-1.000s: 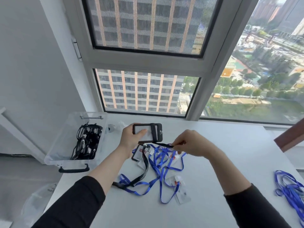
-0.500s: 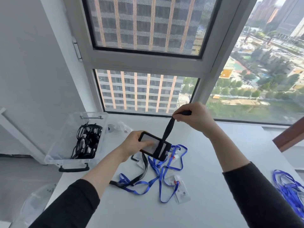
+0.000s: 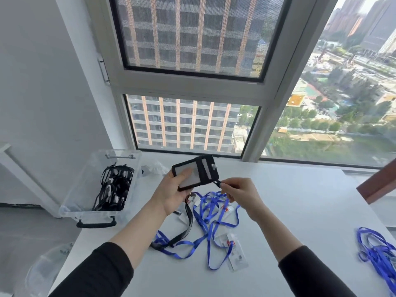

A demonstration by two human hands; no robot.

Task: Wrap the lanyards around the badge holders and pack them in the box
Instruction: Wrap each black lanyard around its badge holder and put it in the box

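My left hand (image 3: 171, 195) grips a black-framed badge holder (image 3: 194, 173) above the table, with black lanyard turns wound round its right part. My right hand (image 3: 237, 192) pinches the short free end of that black lanyard (image 3: 218, 183) at the holder's lower right corner. Below them a tangle of blue lanyards (image 3: 211, 213) with clear badge holders (image 3: 236, 255) lies on the white table (image 3: 300, 211), together with a loose black lanyard (image 3: 184, 228). The clear plastic box (image 3: 85, 189) at the left holds several wrapped black badge holders (image 3: 114, 188).
A second heap of blue lanyards (image 3: 378, 251) lies at the table's right edge. A crumpled clear bag (image 3: 155, 167) sits behind the box. The window frame (image 3: 192, 87) rises beyond the table's far edge, and a brown edge (image 3: 379, 185) juts in at right.
My right hand came down from above the holder to its lower right corner, laying the black lanyard round it. The free end is much shorter. My left hand tilted the holder up.
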